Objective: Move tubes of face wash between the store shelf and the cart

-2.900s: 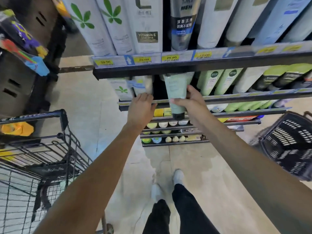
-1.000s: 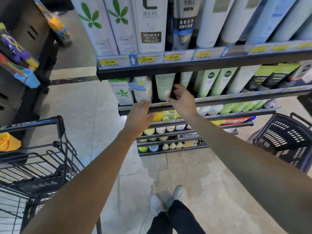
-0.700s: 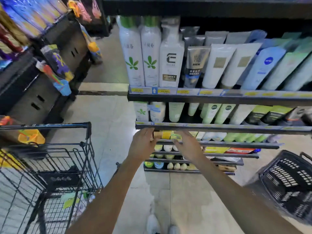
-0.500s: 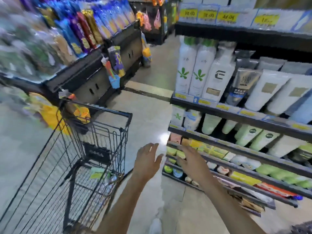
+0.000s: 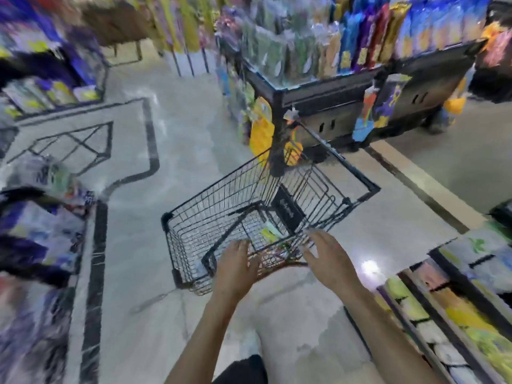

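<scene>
Both hands empty, fingers spread: the left hand [image 5: 235, 268] and right hand [image 5: 328, 257] flank the cart [image 5: 194, 217], whose tube [image 5: 270, 234] lies just beyond, between them, long axis blurred.

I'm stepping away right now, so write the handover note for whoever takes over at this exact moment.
Left hand: open, fingers extended, holds nothing, over the near end of the cart.
Right hand: open, fingers spread, empty, just right of the cart's near end.
Things: at least one pale green tube lies in the cart's bottom; blur hides how many. The face wash shelf stands to the right, also blurred.
Done: no tube is in either hand.
Left: probably reach into the cart, take a grip on a tube and carry it to the shelf.
</scene>
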